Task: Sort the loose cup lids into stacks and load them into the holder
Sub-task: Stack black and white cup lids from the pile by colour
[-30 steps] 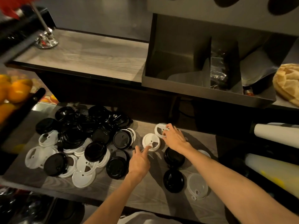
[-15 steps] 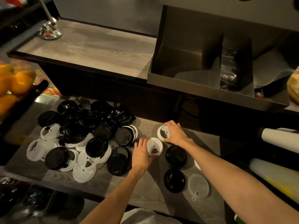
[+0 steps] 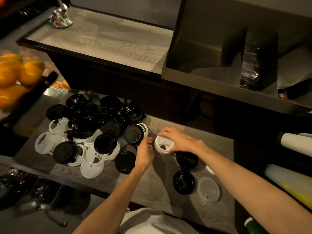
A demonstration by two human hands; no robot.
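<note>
Nearest, toward the body from the R hand [image 3: 181, 141]: black lid [image 3: 183, 182] flat on bench [image 3: 152, 191], w/ a clear lid [image 3: 209, 190] just beside it on its R. A 2nd black lid [image 3: 186, 160] sits partly under the R wrist. L hand [image 3: 144, 153]: fingers loosely curled, holding nothing, fingertips just L of the white lid stack [image 3: 164, 146]; whether they touch it, can't tell. R hand: fingers curled over the stack's far and R edge, thumb at its near R side, gripping it; stack rests on bench betw. the two hands, drink opening facing up. L of the L hand: loose pile of lids [image 3: 91, 130], black and white mixed, overlapping, some tilted; black ones mostly at the far side, white ones mostly at near L. Far L of pile: oranges [image 3: 15, 76]. Beyond the R hand, on the upper shelf: metal holder [image 3: 228, 85] w/ upright dividers; L compartment shows no lids, R ones too dark to tell.
</note>
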